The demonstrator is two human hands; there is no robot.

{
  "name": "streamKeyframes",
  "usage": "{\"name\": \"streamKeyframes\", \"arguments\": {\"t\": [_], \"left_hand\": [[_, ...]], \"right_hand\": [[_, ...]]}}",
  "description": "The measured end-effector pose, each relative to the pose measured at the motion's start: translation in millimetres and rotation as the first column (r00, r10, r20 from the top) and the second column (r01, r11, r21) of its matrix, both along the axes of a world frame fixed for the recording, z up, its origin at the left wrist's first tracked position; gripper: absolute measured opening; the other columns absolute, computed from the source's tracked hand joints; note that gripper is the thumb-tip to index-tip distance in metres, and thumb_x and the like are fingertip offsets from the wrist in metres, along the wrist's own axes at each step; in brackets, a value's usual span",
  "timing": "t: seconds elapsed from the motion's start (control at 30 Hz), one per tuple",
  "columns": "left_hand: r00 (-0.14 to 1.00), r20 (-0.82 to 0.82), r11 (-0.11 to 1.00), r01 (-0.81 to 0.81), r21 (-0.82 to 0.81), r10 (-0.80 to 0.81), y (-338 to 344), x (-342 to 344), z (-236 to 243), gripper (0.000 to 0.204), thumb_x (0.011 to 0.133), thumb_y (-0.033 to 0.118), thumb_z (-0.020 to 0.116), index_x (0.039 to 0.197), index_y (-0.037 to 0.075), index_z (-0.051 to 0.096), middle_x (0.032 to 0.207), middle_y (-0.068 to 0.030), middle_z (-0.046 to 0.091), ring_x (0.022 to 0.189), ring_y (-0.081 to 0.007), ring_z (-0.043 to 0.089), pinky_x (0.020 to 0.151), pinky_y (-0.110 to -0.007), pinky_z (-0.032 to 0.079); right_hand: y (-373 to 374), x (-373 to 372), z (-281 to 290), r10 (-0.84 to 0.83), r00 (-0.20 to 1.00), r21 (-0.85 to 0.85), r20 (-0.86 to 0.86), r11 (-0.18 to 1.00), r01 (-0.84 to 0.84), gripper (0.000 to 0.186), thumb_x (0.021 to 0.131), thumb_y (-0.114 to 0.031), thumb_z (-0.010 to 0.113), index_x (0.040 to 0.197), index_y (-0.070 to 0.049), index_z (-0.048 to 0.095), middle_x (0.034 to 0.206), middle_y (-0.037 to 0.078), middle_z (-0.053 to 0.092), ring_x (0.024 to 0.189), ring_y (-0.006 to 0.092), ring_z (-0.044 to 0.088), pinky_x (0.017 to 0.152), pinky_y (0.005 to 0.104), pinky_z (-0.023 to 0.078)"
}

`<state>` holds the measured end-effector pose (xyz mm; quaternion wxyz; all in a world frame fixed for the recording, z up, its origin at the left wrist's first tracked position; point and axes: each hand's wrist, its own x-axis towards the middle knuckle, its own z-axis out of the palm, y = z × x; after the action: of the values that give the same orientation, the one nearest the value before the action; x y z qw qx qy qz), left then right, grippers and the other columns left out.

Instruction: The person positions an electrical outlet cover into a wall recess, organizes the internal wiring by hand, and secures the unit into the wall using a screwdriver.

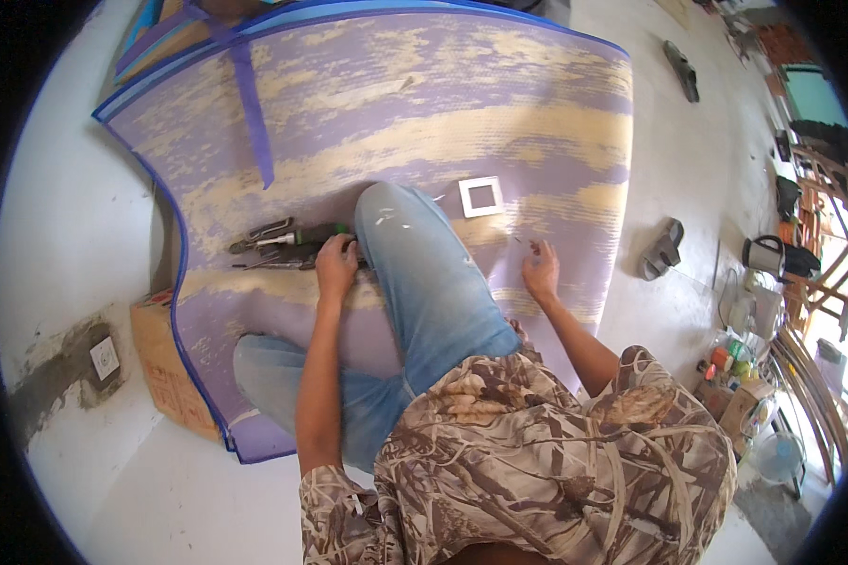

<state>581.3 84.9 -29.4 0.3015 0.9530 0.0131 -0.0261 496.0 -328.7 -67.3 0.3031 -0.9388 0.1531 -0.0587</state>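
Note:
My left hand [335, 270] is at the handle end of a small pile of hand tools, its fingers curled near a dark handle. What it grips is hidden by the fingers. The pile holds a green-and-black handled tool [320, 233] and pliers-like metal tools [271, 229], beside my raised knee. My right hand [540, 273] hovers over the mat to the right of that knee, fingers drawn together. Something tiny may be at its fingertips, too small to name. Ahead of it lies a white square frame [481, 197] with an open middle, flat on the purple-and-cream mat [349, 113].
A purple strap [248, 104] lies across the mat's far left. By the left wall, a cardboard box [165, 363] stands under the mat's edge, near a wall socket [105, 359]. Sandals [662, 250] lie on the floor at right. Beyond them are a kettle [765, 254] and clutter.

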Motion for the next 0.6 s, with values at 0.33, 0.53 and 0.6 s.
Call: {"name": "streamKeyframes", "arguments": {"t": [0.33,0.53,0.6], "left_hand": [[1.000,-0.028,0.907,0.023,0.420,-0.013,85.8,50.9,24.8,0.035,0.096,0.029,0.056,0.126,0.011,0.060,0.125,-0.0164,0.058,0.119,-0.0356,0.051,0.106,-0.059,0.031],[0.952,-0.201,0.777,0.305,0.551,-0.231,113.9,39.0,52.9,0.033,0.092,0.022,0.059,0.124,0.017,0.061,0.121,-0.0126,0.057,0.118,-0.0306,0.050,0.104,-0.060,0.033],[0.961,-0.066,0.802,0.262,0.537,-0.269,110.0,38.8,41.7,0.029,0.089,0.018,0.060,0.118,0.016,0.065,0.121,-0.0110,0.056,0.118,-0.0303,0.049,0.101,-0.057,0.036]], "right_hand": [[131.9,138.1,95.8,0.220,0.958,0.402,0.185,0.872,-0.278,0.017,0.089,-0.006,0.060,0.104,-0.001,0.067,0.099,0.014,0.069,0.089,0.0243,0.067,0.081,0.0341,0.051],[280.4,208.7,106.2,0.790,0.610,0.398,0.056,0.543,-0.739,0.027,0.085,-0.021,0.062,0.102,-0.001,0.065,0.101,0.022,0.066,0.097,0.0372,0.065,0.085,0.0428,0.051],[309.3,219.2,75.6,0.891,0.420,0.244,-0.171,0.451,-0.858,0.022,0.084,-0.019,0.064,0.097,-0.001,0.065,0.102,0.019,0.068,0.094,0.0376,0.064,0.083,0.0473,0.050]]}}
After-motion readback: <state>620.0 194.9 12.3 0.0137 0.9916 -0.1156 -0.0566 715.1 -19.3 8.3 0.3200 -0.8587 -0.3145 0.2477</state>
